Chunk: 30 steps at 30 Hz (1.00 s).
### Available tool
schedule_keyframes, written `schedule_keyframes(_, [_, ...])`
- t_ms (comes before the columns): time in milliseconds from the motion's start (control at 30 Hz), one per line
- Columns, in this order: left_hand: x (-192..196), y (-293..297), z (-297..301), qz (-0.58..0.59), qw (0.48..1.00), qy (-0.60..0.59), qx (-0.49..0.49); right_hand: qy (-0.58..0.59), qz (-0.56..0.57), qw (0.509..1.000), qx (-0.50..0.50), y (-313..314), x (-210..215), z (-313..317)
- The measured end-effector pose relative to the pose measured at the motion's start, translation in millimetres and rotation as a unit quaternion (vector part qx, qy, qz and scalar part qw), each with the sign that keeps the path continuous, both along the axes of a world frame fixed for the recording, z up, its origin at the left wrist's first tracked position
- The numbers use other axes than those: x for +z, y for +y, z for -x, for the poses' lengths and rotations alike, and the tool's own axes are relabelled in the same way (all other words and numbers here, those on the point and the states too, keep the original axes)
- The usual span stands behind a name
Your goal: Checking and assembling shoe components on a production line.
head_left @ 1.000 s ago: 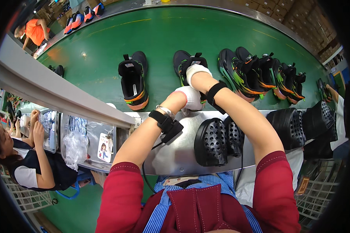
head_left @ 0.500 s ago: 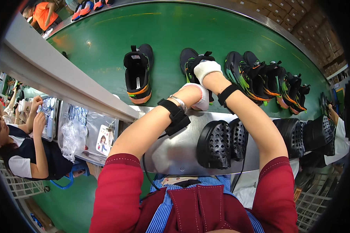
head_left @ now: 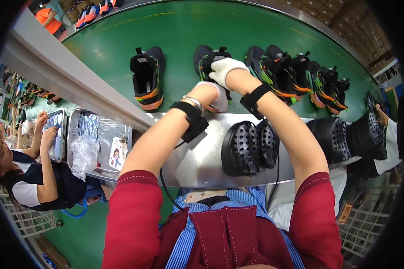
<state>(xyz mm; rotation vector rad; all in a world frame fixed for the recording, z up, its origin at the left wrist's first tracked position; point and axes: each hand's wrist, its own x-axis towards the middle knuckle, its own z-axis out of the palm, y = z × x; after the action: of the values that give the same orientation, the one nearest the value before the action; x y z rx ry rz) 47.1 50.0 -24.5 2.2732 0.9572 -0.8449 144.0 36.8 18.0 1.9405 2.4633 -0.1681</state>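
Observation:
A black sneaker point(head_left: 203, 57) with green and orange trim stands on the green work surface, toe pointing away from me. My right hand point(head_left: 224, 71), in a white glove, is closed on its upper near the tongue and collar. Beside its near end is my left hand point(head_left: 218, 97), also gloved in white, touching the heel area; its fingers are hidden. Most of the shoe's opening is covered by my hands. To the left stands another black sneaker point(head_left: 150, 76), its opening showing. A row of similar sneakers point(head_left: 278, 71) stands close on the right.
Black perforated shoe-shaped blocks point(head_left: 241, 150) rest on the metal ledge point(head_left: 188, 163) before me. A grey beam point(head_left: 76, 76) crosses at the left. Beyond it, a person point(head_left: 36, 175) works beside a metal tray point(head_left: 103, 148) with plastic bags. A co-worker's arm point(head_left: 384, 119) shows at far right.
The whole view has shifted, so the shoes and ledge sit higher and a little further left. Both hands remain at the same sneaker, with only a slight change in their pose.

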Motion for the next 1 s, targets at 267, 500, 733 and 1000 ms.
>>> schedule_keyframes(267, [61, 11, 22, -0.011, 0.996, -0.061, 0.066, 0.048, -0.181, 0.982, 0.002, -172, 92, -40])
schedule_keyframes(500, [18, 36, -5, -0.197, 0.971, 0.038, -0.132, 0.113, -0.109, 0.957, -0.244, -265, 5, -115])
schedule_keyframes(733, [-46, 49, -43, -0.173, 0.971, 0.071, -0.147, 0.150, -0.033, 0.912, -0.381, -317, -80, -128])
schedule_keyframes(1000, [-103, 93, -7, -0.020, 0.992, 0.126, -0.013, 0.128, -0.210, 0.891, -0.382, -315, -104, -111])
